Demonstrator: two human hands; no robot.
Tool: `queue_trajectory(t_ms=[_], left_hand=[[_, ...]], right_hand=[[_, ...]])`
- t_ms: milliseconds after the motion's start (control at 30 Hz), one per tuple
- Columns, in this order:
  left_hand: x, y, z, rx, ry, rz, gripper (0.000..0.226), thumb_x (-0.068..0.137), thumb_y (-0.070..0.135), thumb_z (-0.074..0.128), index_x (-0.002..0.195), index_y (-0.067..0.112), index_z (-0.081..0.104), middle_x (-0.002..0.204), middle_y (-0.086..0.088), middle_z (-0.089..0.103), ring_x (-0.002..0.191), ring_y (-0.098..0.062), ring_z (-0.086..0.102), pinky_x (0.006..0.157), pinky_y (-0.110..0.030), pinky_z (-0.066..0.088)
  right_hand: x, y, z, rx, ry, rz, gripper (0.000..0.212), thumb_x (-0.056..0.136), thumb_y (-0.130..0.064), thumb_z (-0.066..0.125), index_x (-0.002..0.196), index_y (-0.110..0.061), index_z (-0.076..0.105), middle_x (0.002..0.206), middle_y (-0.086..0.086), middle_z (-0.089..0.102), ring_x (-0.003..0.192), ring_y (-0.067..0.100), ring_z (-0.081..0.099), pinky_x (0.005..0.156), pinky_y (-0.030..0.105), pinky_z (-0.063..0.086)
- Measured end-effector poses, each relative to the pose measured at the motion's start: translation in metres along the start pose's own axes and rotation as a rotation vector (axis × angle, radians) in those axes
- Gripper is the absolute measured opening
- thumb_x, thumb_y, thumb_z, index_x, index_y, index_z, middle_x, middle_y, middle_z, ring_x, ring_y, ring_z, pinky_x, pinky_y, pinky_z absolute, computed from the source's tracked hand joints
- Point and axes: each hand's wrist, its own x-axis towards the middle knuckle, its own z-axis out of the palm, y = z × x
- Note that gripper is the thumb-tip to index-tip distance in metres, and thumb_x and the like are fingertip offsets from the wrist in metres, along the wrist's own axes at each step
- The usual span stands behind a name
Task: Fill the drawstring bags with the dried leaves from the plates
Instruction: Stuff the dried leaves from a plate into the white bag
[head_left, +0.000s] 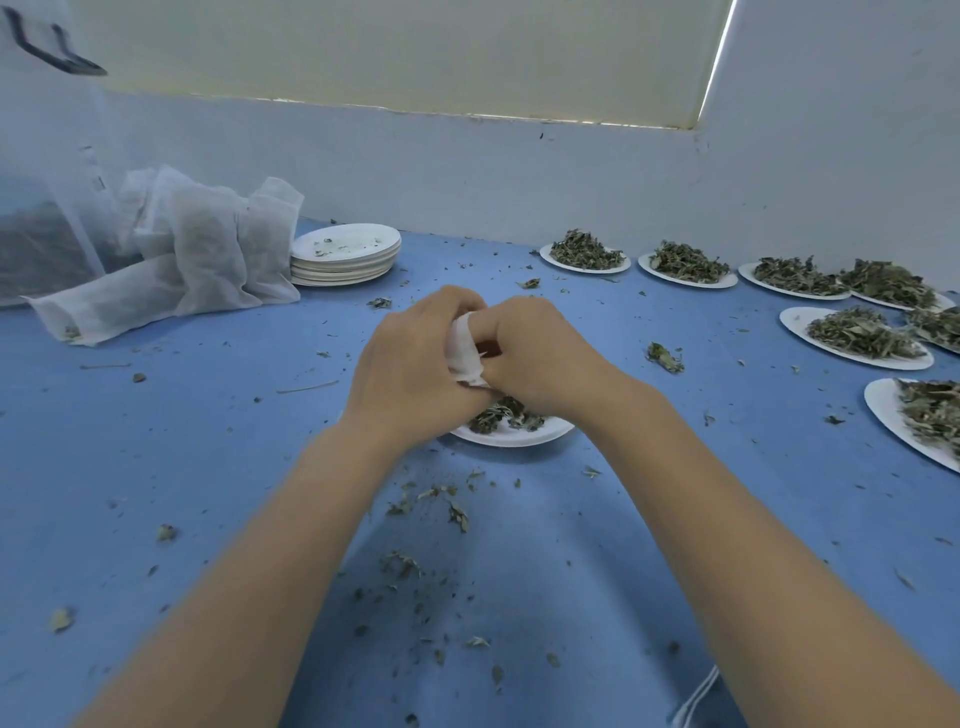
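Both hands met above the middle of the blue worktop (156, 467). The left hand (415, 358) and the right hand (540, 353) each had fingers curled round one small white drawstring bag (467, 353), bunched between them so that only a strip of cloth showed. Directly beneath the hands, toward 6 o'clock, sat one white plate (519, 436) with a small remnant of dried leaves (498, 415) on it; most of that plate was hidden by the wrists.

Toward 2 o'clock from the hands, six more plates heaped with leaves could be counted: four in a far row, starting with the nearest-left one (584, 254), then two closer ones along the right edge, the last (914, 421) cut off by the frame. A further heap showed at the far right edge, partly hidden.

At 11 o'clock stood one stack of emptied plates (345, 254); the number in it could not be told. Just left of it, at 10 o'clock, lay a pile of white bags (208, 249), leaning together, with one (104, 306) lying flat toward the left; their count could not be told either. Loose leaf crumbs (441, 509) lay scattered across the worktop, thickest toward 6 o'clock between the forearms.
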Motion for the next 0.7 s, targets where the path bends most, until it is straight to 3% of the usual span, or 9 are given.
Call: queue_trajectory(t_ms=[100, 167, 233, 300, 400, 467, 567, 700], left_hand=[[0.003, -0.007, -0.009, 0.032, -0.114, -0.026, 0.064, 0.055, 0.035, 0.08, 0.111, 0.029, 0.05, 0.097, 0.013, 0.059, 0.085, -0.016, 0.056, 0.071, -0.031, 0.046], [0.004, -0.014, -0.016, 0.092, -0.151, -0.038, 0.061, 0.058, 0.032, 0.08, 0.111, 0.029, 0.05, 0.096, 0.011, 0.059, 0.084, -0.019, 0.057, 0.071, -0.034, 0.048], [0.004, -0.021, -0.023, 0.126, -0.146, -0.072, 0.052, 0.062, 0.025, 0.076, 0.107, 0.031, 0.052, 0.093, 0.009, 0.059, 0.08, -0.022, 0.059, 0.067, -0.035, 0.05], [0.005, -0.028, -0.027, 0.18, -0.114, -0.107, 0.045, 0.065, 0.022, 0.073, 0.102, 0.033, 0.052, 0.09, 0.01, 0.058, 0.078, -0.02, 0.058, 0.064, -0.03, 0.045], [0.005, -0.039, -0.03, 0.242, -0.055, -0.162, 0.043, 0.067, 0.022, 0.07, 0.106, 0.028, 0.053, 0.091, 0.011, 0.054, 0.083, -0.019, 0.05, 0.068, -0.029, 0.037], [0.004, -0.044, -0.029, 0.261, -0.04, -0.192, 0.042, 0.069, 0.021, 0.069, 0.107, 0.026, 0.053, 0.092, 0.01, 0.053, 0.084, -0.02, 0.05, 0.068, -0.029, 0.036], [0.002, -0.049, -0.027, 0.242, -0.023, -0.222, 0.042, 0.071, 0.021, 0.069, 0.109, 0.023, 0.053, 0.091, 0.009, 0.052, 0.084, -0.02, 0.049, 0.069, -0.03, 0.036], [-0.001, -0.052, -0.025, 0.235, -0.019, -0.245, 0.044, 0.071, 0.021, 0.069, 0.112, 0.022, 0.053, 0.092, 0.01, 0.05, 0.085, -0.019, 0.047, 0.07, -0.029, 0.035]], right_hand=[[-0.002, 0.003, -0.009, 0.086, -0.05, 0.015, 0.041, 0.076, 0.004, 0.058, 0.065, -0.036, 0.064, 0.062, -0.013, 0.063, 0.059, 0.0, 0.05, 0.057, 0.018, 0.039], [-0.005, 0.005, -0.015, 0.137, -0.043, 0.026, 0.037, 0.076, 0.006, 0.057, 0.085, -0.026, 0.074, 0.078, -0.006, 0.072, 0.066, 0.0, 0.059, 0.061, 0.021, 0.046], [-0.006, 0.008, -0.02, 0.23, 0.029, 0.028, 0.033, 0.077, 0.004, 0.059, 0.095, -0.019, 0.075, 0.087, -0.006, 0.074, 0.077, -0.001, 0.066, 0.07, 0.018, 0.052], [-0.007, 0.013, -0.023, 0.333, 0.15, 0.041, 0.021, 0.08, -0.007, 0.067, 0.091, -0.023, 0.075, 0.087, -0.01, 0.073, 0.081, -0.001, 0.066, 0.08, 0.018, 0.051], [-0.005, 0.02, -0.018, 0.089, 0.186, 0.103, 0.013, 0.084, -0.023, 0.065, 0.092, -0.032, 0.071, 0.08, -0.016, 0.068, 0.075, -0.002, 0.061, 0.071, 0.012, 0.045], [-0.004, 0.021, -0.008, -0.072, 0.036, 0.171, 0.021, 0.082, -0.034, 0.064, 0.103, -0.033, 0.066, 0.086, -0.016, 0.062, 0.08, 0.002, 0.058, 0.066, 0.012, 0.042], [-0.001, 0.021, 0.01, -0.22, -0.144, 0.225, 0.045, 0.076, -0.049, 0.067, 0.117, -0.032, 0.058, 0.098, -0.009, 0.058, 0.089, 0.01, 0.054, 0.066, 0.022, 0.041], [0.001, 0.018, 0.025, -0.333, -0.157, 0.19, 0.039, 0.083, -0.046, 0.062, 0.113, -0.022, 0.064, 0.102, 0.0, 0.063, 0.093, 0.016, 0.057, 0.075, 0.029, 0.048]])
